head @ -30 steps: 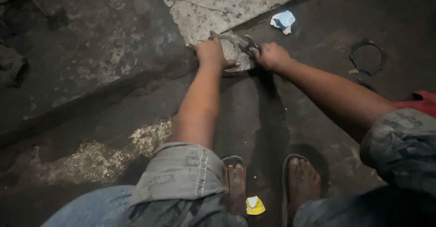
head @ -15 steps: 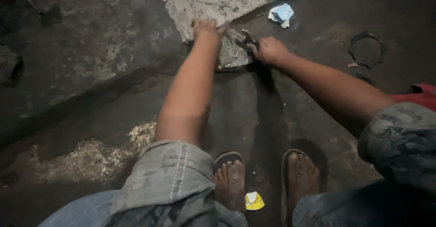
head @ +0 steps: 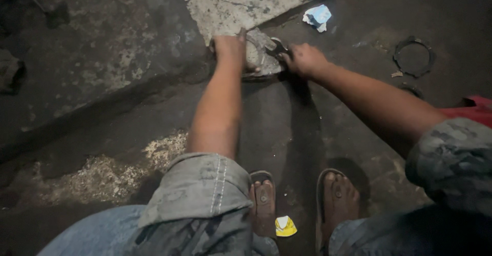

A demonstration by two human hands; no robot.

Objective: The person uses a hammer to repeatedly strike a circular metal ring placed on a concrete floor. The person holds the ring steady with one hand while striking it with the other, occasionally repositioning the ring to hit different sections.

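I squat over a dark, oily floor with both arms stretched forward. My left hand grips the left rim of a grey metal part that lies on the ground at the edge of a pale concrete patch. My right hand is closed on the part's right side, where a small dark piece sticks out; what exactly it holds is too dim to tell. My feet in sandals rest below.
A crumpled blue-white paper lies beyond the part. A dark metal ring sits on the floor at right. A yellow scrap lies between my feet. A raised stained slab fills the left, with pale grit beside my knee.
My left hand has shifted a little along the part's rim while the right hand stayed on its right side. The view itself moved slightly.
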